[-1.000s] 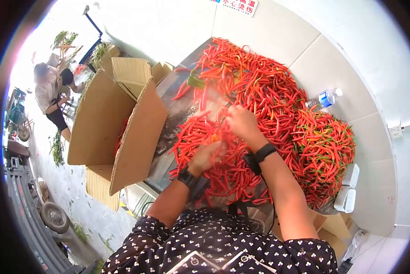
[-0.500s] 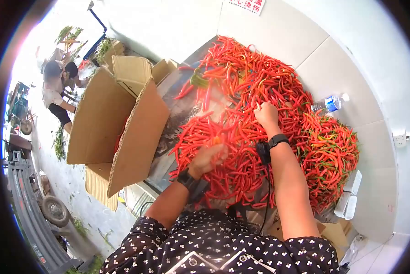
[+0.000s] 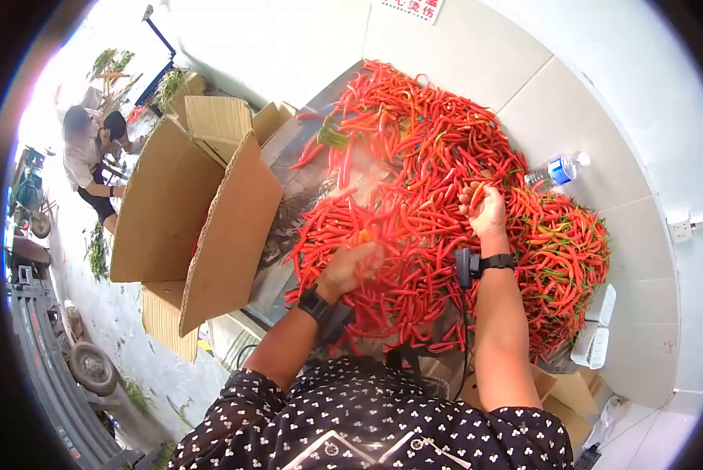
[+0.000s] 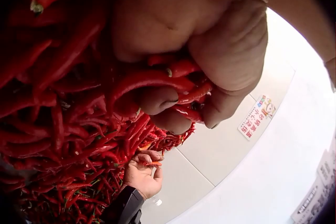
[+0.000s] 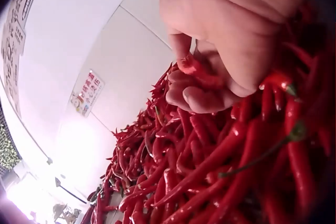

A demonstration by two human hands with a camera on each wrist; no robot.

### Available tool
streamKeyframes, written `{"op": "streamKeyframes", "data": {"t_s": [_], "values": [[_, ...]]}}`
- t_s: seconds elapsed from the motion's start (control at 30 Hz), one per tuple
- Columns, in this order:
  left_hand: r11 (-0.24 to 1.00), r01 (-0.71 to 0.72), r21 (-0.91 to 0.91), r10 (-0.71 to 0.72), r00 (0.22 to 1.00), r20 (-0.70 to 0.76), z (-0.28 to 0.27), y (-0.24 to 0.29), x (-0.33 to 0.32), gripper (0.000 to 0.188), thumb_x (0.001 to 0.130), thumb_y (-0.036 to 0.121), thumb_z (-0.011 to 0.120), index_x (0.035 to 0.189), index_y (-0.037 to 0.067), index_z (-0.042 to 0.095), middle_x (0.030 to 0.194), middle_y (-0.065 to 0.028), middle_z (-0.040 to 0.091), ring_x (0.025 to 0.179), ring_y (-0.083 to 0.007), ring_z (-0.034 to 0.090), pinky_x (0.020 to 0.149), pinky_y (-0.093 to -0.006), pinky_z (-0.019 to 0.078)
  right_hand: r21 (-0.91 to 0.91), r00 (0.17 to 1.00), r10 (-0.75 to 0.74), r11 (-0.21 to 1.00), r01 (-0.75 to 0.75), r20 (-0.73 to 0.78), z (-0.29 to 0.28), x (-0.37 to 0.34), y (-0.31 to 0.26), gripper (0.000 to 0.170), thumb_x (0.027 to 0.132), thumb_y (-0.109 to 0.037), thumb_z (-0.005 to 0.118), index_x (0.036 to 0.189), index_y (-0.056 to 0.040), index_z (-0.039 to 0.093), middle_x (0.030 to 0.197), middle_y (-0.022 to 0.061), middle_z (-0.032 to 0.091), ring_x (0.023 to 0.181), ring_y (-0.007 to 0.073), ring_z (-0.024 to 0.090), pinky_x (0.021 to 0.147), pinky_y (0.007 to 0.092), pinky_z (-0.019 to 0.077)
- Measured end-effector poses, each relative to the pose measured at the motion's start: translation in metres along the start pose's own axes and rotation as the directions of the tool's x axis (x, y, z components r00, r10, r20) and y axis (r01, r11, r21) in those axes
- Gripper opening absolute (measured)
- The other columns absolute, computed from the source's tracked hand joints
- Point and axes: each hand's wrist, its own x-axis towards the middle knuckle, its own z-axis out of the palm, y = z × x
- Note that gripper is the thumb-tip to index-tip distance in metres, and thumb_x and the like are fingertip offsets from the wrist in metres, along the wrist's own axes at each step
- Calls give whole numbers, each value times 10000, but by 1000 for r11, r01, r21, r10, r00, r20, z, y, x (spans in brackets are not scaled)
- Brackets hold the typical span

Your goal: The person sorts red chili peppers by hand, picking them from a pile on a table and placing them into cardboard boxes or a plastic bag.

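Observation:
A large heap of red chili peppers (image 3: 422, 176) spreads over the work surface. My left hand (image 3: 355, 266) stays low over the near left part of it, fingers curled round several red chili peppers (image 4: 152, 79). Farther right, above the heap, my right hand (image 3: 488, 211) is turned partly palm up. Its thumb and fingers grip one short red chili pepper (image 5: 198, 71), part of which the fingers hide. Loose chilies lie close below both hands.
An open cardboard box (image 3: 234, 235) stands to the left. Chilies with green stems (image 3: 563, 243) form a pile at right, beside a water bottle (image 3: 556, 171) and a clear plastic container (image 3: 592, 343). Another person (image 3: 85, 160) works at the far left.
My right hand has moved from beside the left hand out to the right over the heap, turned palm up, and now holds a chili pepper. My left hand has stayed in place.

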Motion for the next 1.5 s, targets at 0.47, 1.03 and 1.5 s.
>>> {"op": "streamKeyframes", "data": {"t_s": [0.47, 1.03, 1.5], "values": [[1000, 18, 6, -18, 999, -27, 3, -1, 0, 123, 877, 181, 481, 906, 66, 510, 722, -23, 507, 609, -90, 462, 444, -185, 331, -971, 861, -470, -214, 104, 195, 5, 24, 13, 226, 720, -209, 591, 867, -38, 604, 820, 156, 626, 817, 312, 596, 721, 390, 458], [999, 27, 36, -27, 1000, 10, -4, -1, 1, 110, 882, 172, 477, 941, 86, 510, 715, -22, 535, 590, -83, 488, 430, -182, 338, -821, 974, -203, 570, 32, -103, -10, 15, -6, 178, 826, -143, 466, 940, -11, 504, 677, 71, 560, 465, 119, 507, 388, 251, 356], [1000, 22, 22, -21, 999, -33, 1, 1, 1, 105, 874, 180, 491, 919, 88, 514, 742, -12, 532, 628, -84, 490, 454, -200, 358, -976, 929, -349, -212, 48, 121, 4, 30, 8, 261, 741, -194, 512, 895, 12, 553, 786, 196, 608, 717, 328, 603, 628, 415, 472]]}}
